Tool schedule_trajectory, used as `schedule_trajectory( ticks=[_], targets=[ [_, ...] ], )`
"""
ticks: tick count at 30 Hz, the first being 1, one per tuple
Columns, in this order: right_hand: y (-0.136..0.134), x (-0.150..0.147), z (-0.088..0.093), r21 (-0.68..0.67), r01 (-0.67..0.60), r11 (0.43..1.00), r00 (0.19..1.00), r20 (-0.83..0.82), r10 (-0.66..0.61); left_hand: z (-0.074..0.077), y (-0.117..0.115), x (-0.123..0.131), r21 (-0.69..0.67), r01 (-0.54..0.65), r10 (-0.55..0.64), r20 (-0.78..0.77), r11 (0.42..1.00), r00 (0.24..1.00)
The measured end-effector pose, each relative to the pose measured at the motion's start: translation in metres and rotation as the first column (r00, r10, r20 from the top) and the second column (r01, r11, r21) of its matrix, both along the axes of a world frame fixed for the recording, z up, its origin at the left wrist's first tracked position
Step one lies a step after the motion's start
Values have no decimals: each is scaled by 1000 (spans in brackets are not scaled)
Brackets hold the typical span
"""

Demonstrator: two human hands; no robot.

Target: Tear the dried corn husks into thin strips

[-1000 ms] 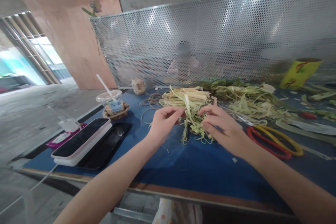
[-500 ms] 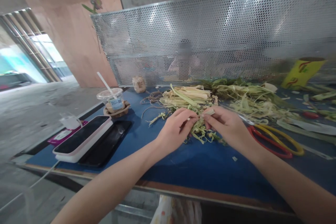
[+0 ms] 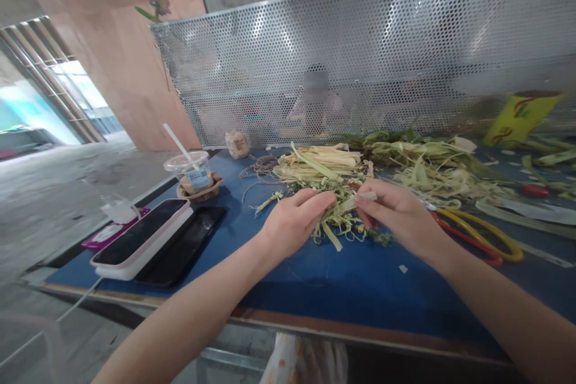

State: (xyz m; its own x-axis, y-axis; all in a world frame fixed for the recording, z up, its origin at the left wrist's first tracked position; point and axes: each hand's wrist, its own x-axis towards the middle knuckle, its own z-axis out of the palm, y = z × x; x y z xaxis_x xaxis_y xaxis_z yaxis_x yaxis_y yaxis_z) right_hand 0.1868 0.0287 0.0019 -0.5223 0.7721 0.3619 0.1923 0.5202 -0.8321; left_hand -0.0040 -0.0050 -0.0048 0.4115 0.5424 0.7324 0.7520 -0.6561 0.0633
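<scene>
A pale green leaf strip [image 3: 345, 206] spans the small gap between my two hands. My right hand [image 3: 398, 213] pinches it between thumb and fingers, and a short flat end sticks out above the thumb. The fingers of my left hand [image 3: 292, 221] are curled together at the strip's other end; their tips are partly hidden. Below and behind the hands lies a loose heap of thin, curly green shreds [image 3: 351, 229]. A bundle of flat, pale yellow-green leaf strips [image 3: 324, 162] rests just beyond it.
Scissors with red and yellow handles [image 3: 483, 234] lie beside my right forearm. More leaves [image 3: 418, 153] spread behind. At left stand a phone on a white box [image 3: 144, 234], a black tray-like slab [image 3: 182, 246] and a lidded cup with a straw [image 3: 193, 171]. A perforated metal screen [image 3: 360, 60] backs the blue table.
My hands have drawn slightly apart, the left one leftward and the right one rightward. More of the leaf strip shows between them, and more of the shreds beneath are visible.
</scene>
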Motion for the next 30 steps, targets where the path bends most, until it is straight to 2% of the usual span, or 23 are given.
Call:
schedule_trajectory(
  ticks=[4, 9, 12, 15, 18, 21, 23, 25, 27, 30],
  targets=[
    [3, 4, 3, -25, 6, 1000, 999, -49, -8, -1, -2, -1, 18, 3, -5, 111, 1000, 994],
    [6, 8, 8, -42, 52, 998, 993, -105, -56, 1, -7, 2, -26, -76, 80, 279, 997, 957],
    [9, 6, 6, -37, 45, 998, 988, -144, -50, 2, -8, 5, -68, -110, 126, 313, 992, 941],
    [11, 3, 2, -40, -54, 998, 986, -161, 47, 1, -9, 8, -100, -103, 128, 296, 990, 947],
    [11, 5, 3, -15, -93, 996, 994, -66, 92, -1, -10, 9, -100, -42, 64, 238, 994, 969],
    [10, 13, 12, 144, 10, 990, 998, 53, -17, -2, -9, 8, -74, -31, 44, 189, 997, 981],
    [8, 16, 16, 296, 71, 953, 987, 114, -109, -2, -8, 8, -65, -32, 42, 159, 997, 986],
    [4, 13, 16, 394, 55, 917, 980, 154, -124, -3, -7, 8, -81, -14, 24, 126, 997, 992],
    [0, 5, 10, 398, 15, 917, 985, 151, -82, -4, -6, 9, -110, 12, 0, 111, 994, 994],
    [-3, -9, -1, 319, 23, 948, 996, 79, -51, -5, -7, 13, -170, 27, 0, 156, 985, 988]
  ],
)
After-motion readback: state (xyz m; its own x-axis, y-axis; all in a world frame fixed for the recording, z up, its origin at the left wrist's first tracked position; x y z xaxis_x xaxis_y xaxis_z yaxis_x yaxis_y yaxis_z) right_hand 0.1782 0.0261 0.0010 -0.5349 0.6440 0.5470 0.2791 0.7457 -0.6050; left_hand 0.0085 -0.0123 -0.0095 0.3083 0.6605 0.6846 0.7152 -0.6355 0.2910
